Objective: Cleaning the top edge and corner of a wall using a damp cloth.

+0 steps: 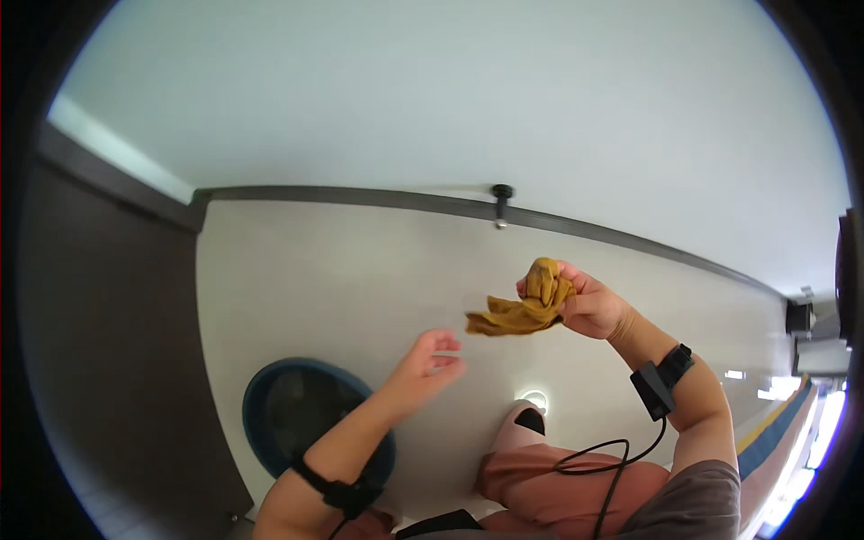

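Note:
A crumpled mustard-yellow cloth [526, 306] is bunched in my right hand [589, 301], its loose end hanging toward the left. My left hand [432, 364] is in the air just left of the cloth and apart from it, fingers slightly curled with a gap between them and nothing held. Below and left of that hand, partly covered by my left forearm, stands a round dark teal basin [261, 387] on the floor. What lies inside the basin is too dark to make out.
A black door stop [501, 207] juts from the baseboard of the pale wall [450, 99]. At the left is a dark door [108, 315]. A striped bed cover [774, 423] is at the far right. Cables [621, 463] hang from the black straps on my forearms.

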Available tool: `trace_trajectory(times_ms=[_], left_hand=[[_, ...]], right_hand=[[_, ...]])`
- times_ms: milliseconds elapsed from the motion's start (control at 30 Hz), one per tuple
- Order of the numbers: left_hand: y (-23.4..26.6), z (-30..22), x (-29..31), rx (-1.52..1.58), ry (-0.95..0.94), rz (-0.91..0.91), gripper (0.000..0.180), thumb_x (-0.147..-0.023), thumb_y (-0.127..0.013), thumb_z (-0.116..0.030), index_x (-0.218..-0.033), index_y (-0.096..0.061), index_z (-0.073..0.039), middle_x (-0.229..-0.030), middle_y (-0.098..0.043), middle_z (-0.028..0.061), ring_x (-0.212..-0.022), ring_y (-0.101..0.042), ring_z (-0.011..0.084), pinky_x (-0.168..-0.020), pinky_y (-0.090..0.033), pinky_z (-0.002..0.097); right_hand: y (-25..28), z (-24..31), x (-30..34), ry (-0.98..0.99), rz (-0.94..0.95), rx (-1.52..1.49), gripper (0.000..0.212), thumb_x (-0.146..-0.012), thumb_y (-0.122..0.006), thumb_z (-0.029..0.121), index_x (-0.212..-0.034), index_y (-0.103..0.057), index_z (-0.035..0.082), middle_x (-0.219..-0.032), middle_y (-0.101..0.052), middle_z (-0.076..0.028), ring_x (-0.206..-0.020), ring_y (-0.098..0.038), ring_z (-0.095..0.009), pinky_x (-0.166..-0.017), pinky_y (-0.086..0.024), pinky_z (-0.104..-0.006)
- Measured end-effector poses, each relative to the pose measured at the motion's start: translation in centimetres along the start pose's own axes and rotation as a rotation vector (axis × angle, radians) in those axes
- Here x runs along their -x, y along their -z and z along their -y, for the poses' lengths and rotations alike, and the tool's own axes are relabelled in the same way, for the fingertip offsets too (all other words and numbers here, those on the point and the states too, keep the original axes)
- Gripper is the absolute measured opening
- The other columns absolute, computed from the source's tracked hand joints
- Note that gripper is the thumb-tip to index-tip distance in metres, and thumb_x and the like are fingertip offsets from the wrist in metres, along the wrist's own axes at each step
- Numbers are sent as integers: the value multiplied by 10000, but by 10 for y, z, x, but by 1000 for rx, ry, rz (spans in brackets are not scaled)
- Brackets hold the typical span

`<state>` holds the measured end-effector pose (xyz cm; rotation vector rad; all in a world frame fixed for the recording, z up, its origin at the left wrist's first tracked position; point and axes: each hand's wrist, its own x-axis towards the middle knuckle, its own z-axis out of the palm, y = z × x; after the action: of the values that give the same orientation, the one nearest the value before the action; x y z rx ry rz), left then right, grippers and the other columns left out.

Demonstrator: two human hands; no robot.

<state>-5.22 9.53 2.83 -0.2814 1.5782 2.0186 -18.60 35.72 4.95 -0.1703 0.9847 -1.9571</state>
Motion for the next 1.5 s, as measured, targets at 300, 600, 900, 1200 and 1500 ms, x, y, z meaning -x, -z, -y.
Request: trace_trajectory(times_ms=[300,600,900,1200,1500], left_hand=[[6,9,15,956,207,-30,480,-803,-571,-124,-1221,-352,-39,-1106,-493,84,-939,-508,152,-816,-423,303],[48,9,60,285,-345,-494,432,-799,-560,-24,-1194,-393,24,-1112,-462,61,-1066,-434,138,-933,-338,289],[47,12,49,-28,-618,-509,384,-827,-553,-131,-1152,-434,35,-1279,-319,171,-1101,-433,261,-916,-375,321],[62,-2,43,-337,-510,-613,269,-804,-549,-24,-1057,-476,31,-1166,-447,137,-1017,-499,206,-864,-412,307],[72,5,31,485,-155,-167,412,-872,-496,-166,-1220,-343,-9,-1239,-394,136,-1122,-413,175,-927,-376,331]], right_hand=[[-100,-24,-82,-84,476,-68,423,-708,-462,-46,-1108,-501,84,-1260,-434,-166,-1170,-425,-271,-983,-341,-408],[-106,-50,-112,51,-155,731,192,-735,-495,-66,-885,-602,-13,-1020,-531,-78,-870,-568,-164,-737,-491,-271],[-153,-81,-115,-378,-176,178,199,-820,-521,42,-1019,-522,28,-971,-545,-68,-852,-576,-163,-749,-490,-279],[-135,-82,-117,203,146,873,420,-752,-674,109,-1118,-478,47,-1113,-492,-87,-993,-510,-198,-883,-410,-319],[-102,-99,-156,-334,122,510,497,-789,-663,136,-1210,-417,42,-1074,-529,-85,-983,-505,-170,-858,-424,-293]])
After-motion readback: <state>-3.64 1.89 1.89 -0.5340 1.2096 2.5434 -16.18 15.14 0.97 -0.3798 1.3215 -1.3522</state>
